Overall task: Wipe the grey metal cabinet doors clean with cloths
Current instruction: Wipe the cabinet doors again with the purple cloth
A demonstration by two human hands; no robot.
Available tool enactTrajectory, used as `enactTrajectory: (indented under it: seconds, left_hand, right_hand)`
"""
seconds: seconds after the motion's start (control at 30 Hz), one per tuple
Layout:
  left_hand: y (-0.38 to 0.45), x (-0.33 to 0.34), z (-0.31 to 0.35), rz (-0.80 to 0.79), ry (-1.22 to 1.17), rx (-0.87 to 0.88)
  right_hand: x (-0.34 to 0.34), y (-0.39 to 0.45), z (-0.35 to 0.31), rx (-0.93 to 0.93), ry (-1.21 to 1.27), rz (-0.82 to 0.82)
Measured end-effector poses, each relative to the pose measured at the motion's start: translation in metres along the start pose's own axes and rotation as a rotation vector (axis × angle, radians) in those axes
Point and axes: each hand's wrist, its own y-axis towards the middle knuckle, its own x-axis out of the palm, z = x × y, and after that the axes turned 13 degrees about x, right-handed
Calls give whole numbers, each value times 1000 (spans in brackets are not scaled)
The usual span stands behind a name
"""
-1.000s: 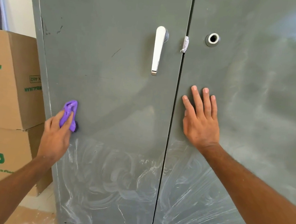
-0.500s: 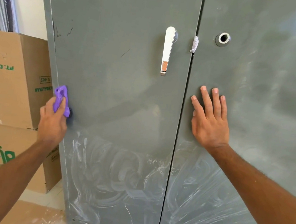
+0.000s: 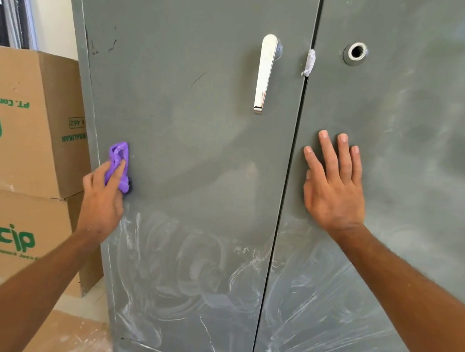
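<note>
Low on the left cabinet door (image 3: 189,143), near its outer edge, the left hand (image 3: 101,200) presses a bunched purple cloth (image 3: 118,165) to the metal, its grip curled round the cloth, which sticks out above the fingers. Across the seam, the right hand (image 3: 334,185) lies flat on the right cabinet door (image 3: 411,164), fingers spread. White wipe swirls (image 3: 188,271) cover both doors below the hands. A chrome handle (image 3: 264,74) hangs above. Cardboard boxes (image 3: 16,141) are stacked to the left

Left hand (image 3: 102,191) hides most of purple cloth (image 3: 119,162).
</note>
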Motion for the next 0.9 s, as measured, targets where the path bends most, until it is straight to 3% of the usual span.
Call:
enactTrajectory:
  seconds: [0.17,0.27,0.37,0.53,0.6,0.73,0.8,0.9]
  left_hand:
    - [-67,7,-2,-222,-59,-70]
    - [-28,-3,-3,-110,-192,-243]
    - [-18,-3,21,28,-229,-309]
    - [-100,11,31,-335,-45,-92]
    - [-74,4,21,-300,-44,-85]
    - [4,-10,52,-50,23,-119]
    - [-5,-4,71,-85,19,-23]
    - [-78,16,65,-322,10,260]
  right_hand:
    - [0,2,0,-8,-6,5]
    - [0,1,1,-7,-1,-1]
    - [-1,1,1,-3,-6,-1]
    - [-1,2,0,-7,-13,-9]
    - [-2,2,1,-4,-9,-10]
    - [-1,2,0,-6,-13,-3]
    - [-2,1,0,-4,-10,-4]
    - [-2,2,0,0,-25,-8]
